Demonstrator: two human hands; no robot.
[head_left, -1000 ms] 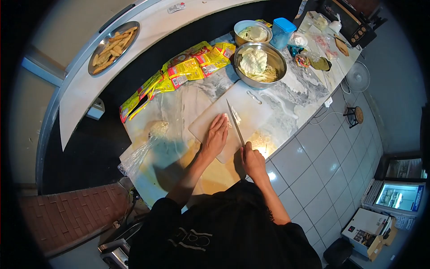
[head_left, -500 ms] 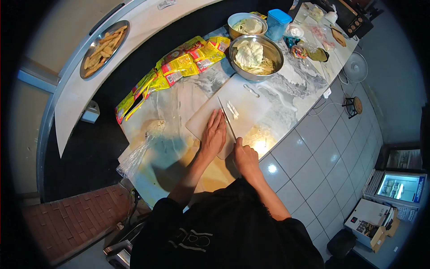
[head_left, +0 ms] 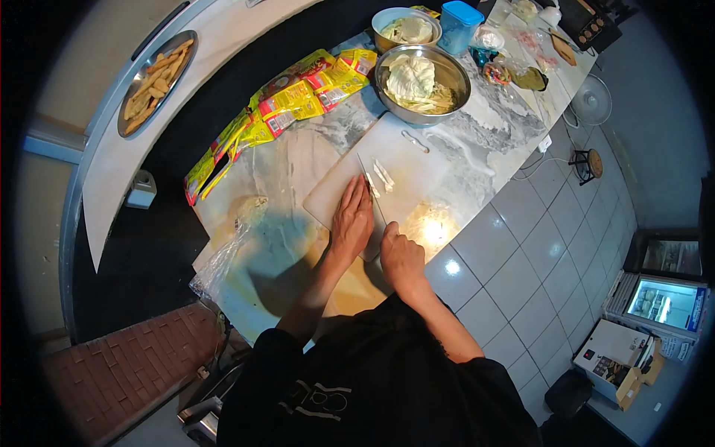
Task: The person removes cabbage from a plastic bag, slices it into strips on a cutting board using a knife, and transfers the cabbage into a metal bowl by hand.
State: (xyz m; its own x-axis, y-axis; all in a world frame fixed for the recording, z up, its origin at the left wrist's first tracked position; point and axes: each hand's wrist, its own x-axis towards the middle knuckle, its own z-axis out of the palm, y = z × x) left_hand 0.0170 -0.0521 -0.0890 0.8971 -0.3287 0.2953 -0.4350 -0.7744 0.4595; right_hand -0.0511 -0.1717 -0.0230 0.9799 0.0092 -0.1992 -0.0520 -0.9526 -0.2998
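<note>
A white cutting board (head_left: 406, 175) lies on the marble-patterned counter. My right hand (head_left: 403, 257) is closed around the handle of a kitchen knife (head_left: 379, 205), its blade angled away from me across the board. Against the left side of the blade, my left hand (head_left: 352, 223) has its fingers together, pressing down on a pale piece of food mostly hidden under the fingertips. Thin white strips (head_left: 383, 175) lie just right of the blade. Beyond the board stands a steel bowl (head_left: 460, 100) with cabbage leaves (head_left: 412, 80) in it.
Yellow-and-red packets (head_left: 290, 104) run along the counter's far left side. Another bowl (head_left: 384, 24) and a blue-lidded container (head_left: 460, 30) stand behind the steel bowl. Clear plastic wrap (head_left: 227, 253) lies at left. An oval tray of fried sticks (head_left: 128, 119) rests on the raised ledge.
The knife and my right hand have shifted slightly left, close along my left fingers. More white pieces show beside the blade. The camera view has moved a little.
</note>
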